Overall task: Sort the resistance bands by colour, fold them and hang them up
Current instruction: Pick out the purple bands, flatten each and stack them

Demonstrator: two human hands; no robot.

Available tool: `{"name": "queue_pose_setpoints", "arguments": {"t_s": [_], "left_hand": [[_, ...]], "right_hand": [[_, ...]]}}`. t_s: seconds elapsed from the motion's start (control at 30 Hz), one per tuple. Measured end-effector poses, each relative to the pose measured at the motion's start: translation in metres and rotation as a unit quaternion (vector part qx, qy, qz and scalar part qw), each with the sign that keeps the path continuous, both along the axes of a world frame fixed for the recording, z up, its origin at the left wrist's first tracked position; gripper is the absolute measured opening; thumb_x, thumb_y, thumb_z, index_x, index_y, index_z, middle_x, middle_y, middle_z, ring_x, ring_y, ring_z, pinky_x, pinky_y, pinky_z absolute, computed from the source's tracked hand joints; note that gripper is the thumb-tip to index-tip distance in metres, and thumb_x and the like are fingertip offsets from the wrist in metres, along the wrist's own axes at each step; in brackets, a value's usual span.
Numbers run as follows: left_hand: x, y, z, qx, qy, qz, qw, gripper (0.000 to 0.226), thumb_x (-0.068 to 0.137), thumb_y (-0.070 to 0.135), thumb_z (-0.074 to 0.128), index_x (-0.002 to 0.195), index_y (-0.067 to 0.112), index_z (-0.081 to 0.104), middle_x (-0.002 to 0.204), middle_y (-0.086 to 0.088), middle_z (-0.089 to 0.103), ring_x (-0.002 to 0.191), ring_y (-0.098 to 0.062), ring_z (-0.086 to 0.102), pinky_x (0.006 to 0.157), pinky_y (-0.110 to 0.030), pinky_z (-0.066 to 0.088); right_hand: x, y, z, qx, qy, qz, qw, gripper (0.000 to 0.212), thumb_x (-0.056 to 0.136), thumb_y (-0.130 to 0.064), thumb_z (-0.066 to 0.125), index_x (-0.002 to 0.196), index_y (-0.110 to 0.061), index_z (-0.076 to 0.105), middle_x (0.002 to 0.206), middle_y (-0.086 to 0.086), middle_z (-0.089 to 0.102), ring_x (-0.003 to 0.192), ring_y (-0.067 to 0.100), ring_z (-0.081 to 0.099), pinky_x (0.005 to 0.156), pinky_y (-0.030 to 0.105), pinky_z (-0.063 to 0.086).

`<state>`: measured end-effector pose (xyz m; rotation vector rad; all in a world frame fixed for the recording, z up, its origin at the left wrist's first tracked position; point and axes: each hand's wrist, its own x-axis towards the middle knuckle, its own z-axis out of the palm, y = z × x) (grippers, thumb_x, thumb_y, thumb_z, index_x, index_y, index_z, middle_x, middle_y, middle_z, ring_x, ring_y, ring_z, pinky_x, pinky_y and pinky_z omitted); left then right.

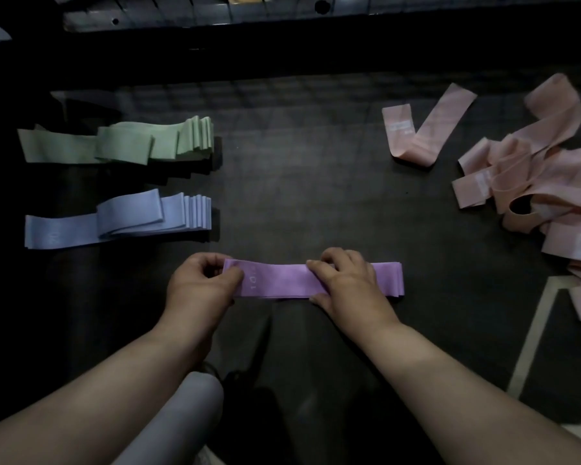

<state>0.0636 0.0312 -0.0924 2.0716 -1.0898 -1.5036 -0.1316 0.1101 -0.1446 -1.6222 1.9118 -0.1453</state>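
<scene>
Dark floor point(299, 196), dimly lit. Flat on it, purple elastic resistance-band stack point(282, 280), long axis left-right, ends pointing sideways. Pinched at its left end by left hand point(200, 280); clasped past mid-length by right hand point(346, 280), fingers point(336, 260) curled together over it. Beyond-left of stack: folded blue bands point(131, 216); beyond-right: loose pink bands point(534, 182).

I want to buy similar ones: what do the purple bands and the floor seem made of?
The purple bands: probably woven stretch fabric, matte; they lie in soft flat layers without shine. The floor: perhaps a dark rubbery mat, dull, with a faint grid; too dim to tell.
</scene>
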Motion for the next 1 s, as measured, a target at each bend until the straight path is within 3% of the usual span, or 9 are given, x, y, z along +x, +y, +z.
{"name": "queue_pose_setpoints", "arguments": {"t_s": [0.1, 0.2, 0.3, 0.4, 0.6, 0.67, 0.8, 0.9, 1.0], "left_hand": [[-0.006, 0.001, 0.006, 0.009, 0.005, 0.001, 1.000, 0.010, 0.087, 0.005, 0.068, 0.089, 0.014, 0.065, 0.080, -0.005, 0.069, 0.068, -0.015, 0.062, 0.056, -0.025, 0.047], [-0.017, 0.005, 0.012, 0.023, 0.019, -0.008, 1.000, 0.010, 0.087, 0.004, 0.067, 0.090, 0.013, 0.065, 0.079, -0.006, 0.068, 0.067, -0.014, 0.062, 0.052, -0.022, 0.048], [-0.033, 0.013, 0.017, 0.034, 0.037, -0.040, 0.998, 0.009, 0.086, 0.004, 0.069, 0.088, 0.012, 0.065, 0.077, -0.007, 0.068, 0.067, -0.014, 0.062, 0.056, -0.024, 0.049], [-0.052, 0.020, 0.020, 0.050, 0.068, -0.071, 0.994, 0.011, 0.084, 0.006, 0.074, 0.088, 0.009, 0.064, 0.074, -0.006, 0.066, 0.063, -0.013, 0.062, 0.055, -0.023, 0.052], [-0.087, 0.018, 0.037, 0.129, 0.187, -0.097, 0.969, 0.028, 0.099, 0.016, 0.052, 0.102, -0.005, 0.071, 0.084, -0.021, 0.072, 0.064, -0.014, 0.065, 0.052, -0.017, 0.051], [-0.093, 0.017, 0.043, 0.164, 0.217, -0.116, 0.955, 0.030, 0.096, 0.008, 0.045, 0.104, -0.006, 0.070, 0.096, -0.027, 0.071, 0.072, -0.020, 0.065, 0.054, -0.020, 0.049], [-0.086, 0.022, 0.019, 0.064, 0.086, -0.183, 0.977, 0.025, 0.083, -0.001, 0.057, 0.100, 0.015, 0.067, 0.112, -0.018, 0.068, 0.087, -0.020, 0.063, 0.073, -0.027, 0.050], [-0.067, 0.013, -0.007, -0.118, -0.077, -0.476, 0.868, 0.068, 0.068, 0.035, 0.066, 0.133, 0.032, 0.047, 0.138, 0.008, 0.042, 0.125, -0.014, 0.040, 0.106, -0.030, 0.034], [-0.064, 0.003, -0.026, -0.157, -0.109, -0.614, 0.766, 0.087, 0.069, 0.054, 0.072, 0.145, 0.032, 0.034, 0.141, 0.010, 0.042, 0.132, -0.014, 0.031, 0.106, -0.029, 0.019]], "right_hand": [[0.004, 0.005, -0.001, -0.019, 0.006, 0.000, 1.000, 0.067, 0.082, -0.031, 0.072, 0.144, -0.027, 0.046, 0.141, -0.001, 0.039, 0.131, 0.022, 0.034, 0.111, 0.038, 0.029], [0.017, 0.016, 0.012, -0.071, -0.129, -0.101, 0.984, 0.053, 0.080, -0.036, 0.070, 0.128, -0.023, 0.056, 0.129, -0.004, 0.046, 0.120, 0.014, 0.045, 0.104, 0.029, 0.037], [0.035, 0.024, 0.031, -0.037, -0.367, -0.220, 0.903, 0.035, 0.083, -0.033, 0.061, 0.116, -0.021, 0.059, 0.113, -0.005, 0.058, 0.096, 0.005, 0.058, 0.087, 0.018, 0.046], [0.039, 0.026, 0.042, -0.004, -0.494, -0.293, 0.819, 0.038, 0.085, -0.035, 0.058, 0.117, -0.015, 0.060, 0.113, 0.004, 0.066, 0.101, 0.010, 0.064, 0.090, 0.022, 0.050], [0.007, 0.028, 0.038, 0.005, -0.488, -0.369, 0.791, 0.041, 0.080, -0.057, 0.070, 0.103, -0.023, 0.066, 0.102, 0.004, 0.074, 0.101, 0.020, 0.069, 0.092, 0.040, 0.053], [-0.002, 0.028, 0.031, 0.007, -0.442, -0.408, 0.798, 0.027, 0.085, -0.045, 0.071, 0.095, -0.020, 0.067, 0.092, 0.004, 0.075, 0.088, 0.017, 0.071, 0.083, 0.040, 0.056], [-0.011, 0.028, 0.021, 0.009, -0.388, -0.425, 0.818, 0.024, 0.088, -0.039, 0.066, 0.088, -0.015, 0.067, 0.086, 0.009, 0.074, 0.076, 0.016, 0.066, 0.073, 0.044, 0.057], [-0.015, 0.026, 0.020, -0.002, -0.362, -0.420, 0.832, 0.031, 0.080, -0.050, 0.061, 0.090, -0.020, 0.065, 0.087, 0.011, 0.071, 0.080, 0.021, 0.066, 0.081, 0.048, 0.055], [-0.018, 0.025, 0.023, -0.001, -0.354, -0.415, 0.838, 0.029, 0.082, -0.047, 0.063, 0.090, -0.018, 0.066, 0.087, 0.009, 0.072, 0.086, 0.030, 0.068, 0.081, 0.048, 0.055]]}}
